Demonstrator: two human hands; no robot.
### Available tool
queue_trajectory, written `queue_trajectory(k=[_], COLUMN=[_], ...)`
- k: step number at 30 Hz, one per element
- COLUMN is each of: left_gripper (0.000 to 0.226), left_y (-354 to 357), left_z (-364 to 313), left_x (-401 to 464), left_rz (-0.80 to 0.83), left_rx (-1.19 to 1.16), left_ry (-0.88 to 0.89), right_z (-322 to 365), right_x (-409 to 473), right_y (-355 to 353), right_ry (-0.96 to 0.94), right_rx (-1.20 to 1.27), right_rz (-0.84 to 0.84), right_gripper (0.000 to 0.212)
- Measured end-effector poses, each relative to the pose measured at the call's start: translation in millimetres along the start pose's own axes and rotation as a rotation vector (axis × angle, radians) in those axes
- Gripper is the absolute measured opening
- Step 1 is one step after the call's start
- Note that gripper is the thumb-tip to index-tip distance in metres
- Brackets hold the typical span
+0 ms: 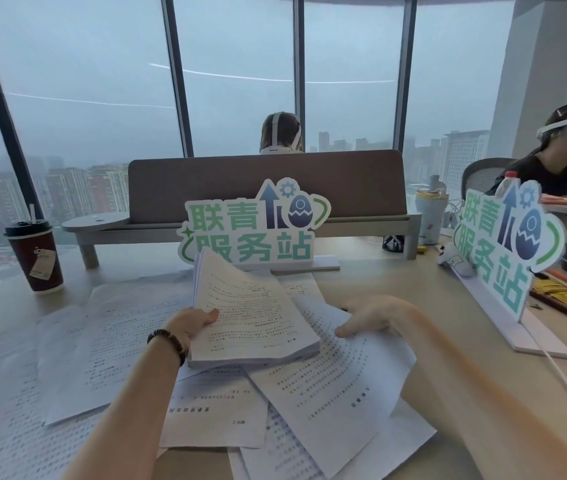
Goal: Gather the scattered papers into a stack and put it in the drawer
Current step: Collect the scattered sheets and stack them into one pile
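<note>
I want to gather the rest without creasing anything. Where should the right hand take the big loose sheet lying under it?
Probably the loose sheet is best pinched at its far right edge, where the right hand already rests. That edge lies bare; its near-left part is overlapped by the stack held in the left hand, so come from the right.

head view looks down (forward too) at desk (pixel 361 289).

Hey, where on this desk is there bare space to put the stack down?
Bare desk lies right of the loose sheets, between the middle sign and the right sign. A smaller strip runs between the coffee cup and shelf leg. Centre and left are papered over.
</note>
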State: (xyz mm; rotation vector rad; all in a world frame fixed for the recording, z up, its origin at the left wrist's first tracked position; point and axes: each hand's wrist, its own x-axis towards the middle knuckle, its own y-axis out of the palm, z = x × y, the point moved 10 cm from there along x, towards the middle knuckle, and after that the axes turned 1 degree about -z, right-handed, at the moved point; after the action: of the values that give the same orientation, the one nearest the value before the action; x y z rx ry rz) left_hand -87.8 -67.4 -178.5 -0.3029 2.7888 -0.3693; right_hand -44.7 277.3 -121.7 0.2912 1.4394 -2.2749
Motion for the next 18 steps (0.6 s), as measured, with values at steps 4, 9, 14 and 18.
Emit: queue_trajectory(k=[4,9,14,18], left_gripper=[0.033,0.036,0.031,0.034], left_y=[1.3,1.3,7.9,9.1], left_z=[1.5,2.1,-6.9,-10.7], left_x=[-0.2,-0.3,-13.9,-16.2], left_rz=[0.012,0.018,0.071,0.108], left_rx=[-0.016,-0.023,-0.171,-0.239], left_ry=[-0.012,-0.019,-0.012,-0.003], right_z=[-1.3,0.7,-14.9,-40.1], right_x=[-2.5,-1.8,11.5,18.5], right_y=[5.7,17.5,10.5,-6.4], right_ry=[0.002,-0.019,0.043,0.156], right_rx=[0.217,0.310,0.453,0.635], right_rz=[0.052,0.140,0.084,-0.092], right_gripper=[0.044,0.041,0.067,0.053])
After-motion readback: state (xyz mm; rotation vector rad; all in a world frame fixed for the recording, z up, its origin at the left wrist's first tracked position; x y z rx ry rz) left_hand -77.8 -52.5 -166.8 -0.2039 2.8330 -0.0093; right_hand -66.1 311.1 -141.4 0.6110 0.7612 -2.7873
